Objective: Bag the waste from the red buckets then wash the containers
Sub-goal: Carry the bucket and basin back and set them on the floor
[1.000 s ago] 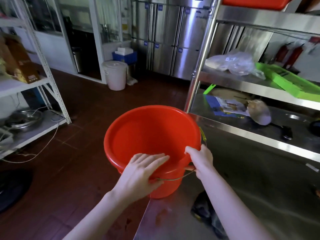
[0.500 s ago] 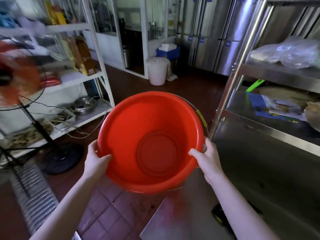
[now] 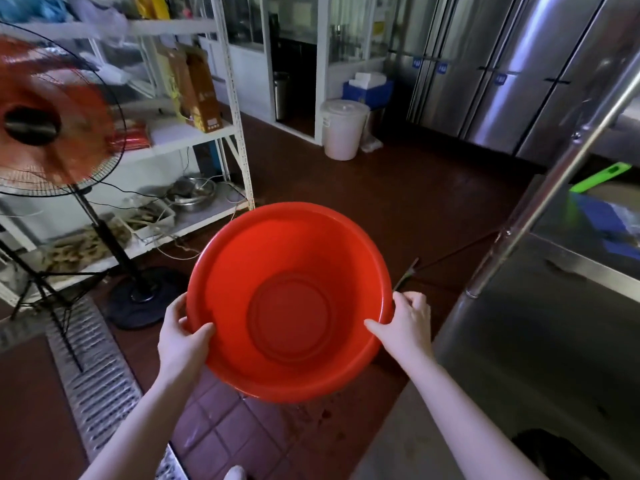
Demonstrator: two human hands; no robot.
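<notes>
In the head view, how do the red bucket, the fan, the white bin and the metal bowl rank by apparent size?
1. red bucket, nearest the camera, which enlarges it
2. fan, cut by the frame edge
3. white bin
4. metal bowl, close to the bin; unsure

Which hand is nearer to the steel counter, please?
Right. The right hand grips the red bucket by its rim on the side next to the steel counter; the left hand grips the opposite rim, with the whole bucket between it and the counter.
</notes>
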